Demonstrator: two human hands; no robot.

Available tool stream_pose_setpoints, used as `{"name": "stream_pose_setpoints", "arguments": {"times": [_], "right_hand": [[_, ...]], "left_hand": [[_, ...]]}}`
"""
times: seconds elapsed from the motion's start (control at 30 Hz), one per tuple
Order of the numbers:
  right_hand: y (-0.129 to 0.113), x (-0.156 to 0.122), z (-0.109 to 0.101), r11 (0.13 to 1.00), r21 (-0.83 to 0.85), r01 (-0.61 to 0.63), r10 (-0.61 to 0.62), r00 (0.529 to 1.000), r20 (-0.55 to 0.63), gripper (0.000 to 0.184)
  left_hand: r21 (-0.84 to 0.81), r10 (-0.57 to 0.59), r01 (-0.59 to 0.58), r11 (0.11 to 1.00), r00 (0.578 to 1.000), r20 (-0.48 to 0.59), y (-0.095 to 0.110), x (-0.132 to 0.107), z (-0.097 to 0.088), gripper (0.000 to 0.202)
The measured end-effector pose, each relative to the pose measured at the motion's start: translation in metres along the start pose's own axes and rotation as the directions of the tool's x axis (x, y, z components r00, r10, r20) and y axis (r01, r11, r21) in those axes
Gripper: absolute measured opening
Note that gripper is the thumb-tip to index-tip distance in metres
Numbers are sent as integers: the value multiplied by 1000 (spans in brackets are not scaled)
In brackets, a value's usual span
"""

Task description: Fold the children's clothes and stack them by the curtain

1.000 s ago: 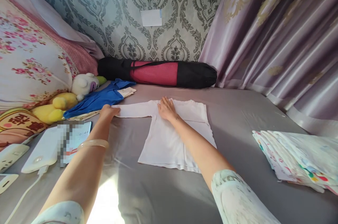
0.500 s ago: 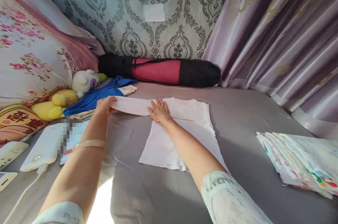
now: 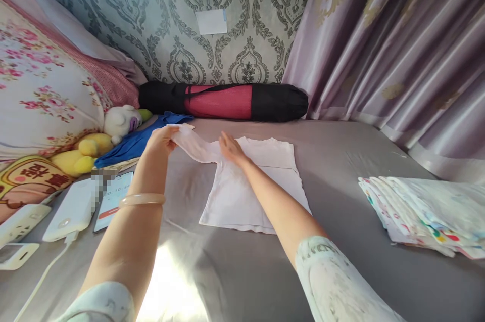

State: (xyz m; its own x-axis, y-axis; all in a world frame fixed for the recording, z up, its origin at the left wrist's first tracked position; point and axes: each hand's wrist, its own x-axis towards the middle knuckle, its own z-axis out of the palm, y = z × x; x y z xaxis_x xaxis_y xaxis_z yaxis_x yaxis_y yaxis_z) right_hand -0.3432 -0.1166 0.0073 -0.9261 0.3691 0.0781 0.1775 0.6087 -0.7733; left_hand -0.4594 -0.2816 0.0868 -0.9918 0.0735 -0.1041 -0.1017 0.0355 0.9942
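Note:
A white long-sleeved shirt (image 3: 257, 185) lies on the grey bed sheet (image 3: 235, 271), its far side folded across its body. My left hand (image 3: 162, 141) pinches the end of one sleeve (image 3: 193, 145), which is lifted off the sheet and sags toward the shirt. At the root of that sleeve, my right hand (image 3: 231, 149) rests over the upper left of the shirt with its fingers stretched out. It holds nothing that I can see.
Left are a phone (image 3: 112, 201), a white power bank (image 3: 71, 211) with a cable, a power strip (image 3: 22, 223), plush toys (image 3: 87, 152) and blue clothing (image 3: 136, 142). Behind lies a black and red rolled bag (image 3: 223, 102). Folded printed cloths (image 3: 424, 211) lie right.
My left hand has raised the sleeve end and drawn it inward, so the sleeve now bends instead of lying straight. My right hand has turned slightly at the shirt. The view has shifted a little.

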Motion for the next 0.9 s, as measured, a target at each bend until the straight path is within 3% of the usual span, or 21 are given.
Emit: {"name": "stream_pose_setpoints", "arguments": {"times": [0.07, 0.17, 0.23, 0.33, 0.47, 0.57, 0.63, 0.77, 0.9], "right_hand": [[6, -6, -19, 951, 282, -129, 155, 985, -72, 53], [22, -22, -48, 668, 674, -315, 396, 917, 37, 48], [35, -36, -63, 476, 803, -359, 467, 877, 116, 42], [53, -53, -79, 328, 881, -341, 496, 856, 147, 37], [68, -61, -86, 306, 895, -324, 509, 850, 134, 37], [75, -60, -86, 340, 884, -322, 495, 860, 123, 47], [78, -60, -86, 351, 887, -300, 472, 875, 109, 55], [80, -64, -88, 389, 890, -236, 415, 908, 60, 52], [77, -65, -87, 315, 920, -235, 428, 900, 83, 16]], "left_hand": [[-34, -40, 40, 999, 999, 7, 5, -10, 17, 17], [-60, -50, 52, 997, 998, 37, 9, -25, 47, 14], [-64, -35, 40, 997, 996, 79, 8, -36, 69, 11], [-52, 31, -22, 998, 985, 170, -1, -56, 102, 6], [4, 77, -82, 997, 951, 301, -19, -82, 137, 15], [22, 85, -114, 993, 847, 524, -32, -92, 146, 38], [28, 72, -109, 994, 801, 594, -39, -90, 144, 52], [82, 81, -138, 987, 869, 487, -52, -64, 127, 51], [296, 132, -252, 921, 919, 370, -69, -36, 107, 38]]}}
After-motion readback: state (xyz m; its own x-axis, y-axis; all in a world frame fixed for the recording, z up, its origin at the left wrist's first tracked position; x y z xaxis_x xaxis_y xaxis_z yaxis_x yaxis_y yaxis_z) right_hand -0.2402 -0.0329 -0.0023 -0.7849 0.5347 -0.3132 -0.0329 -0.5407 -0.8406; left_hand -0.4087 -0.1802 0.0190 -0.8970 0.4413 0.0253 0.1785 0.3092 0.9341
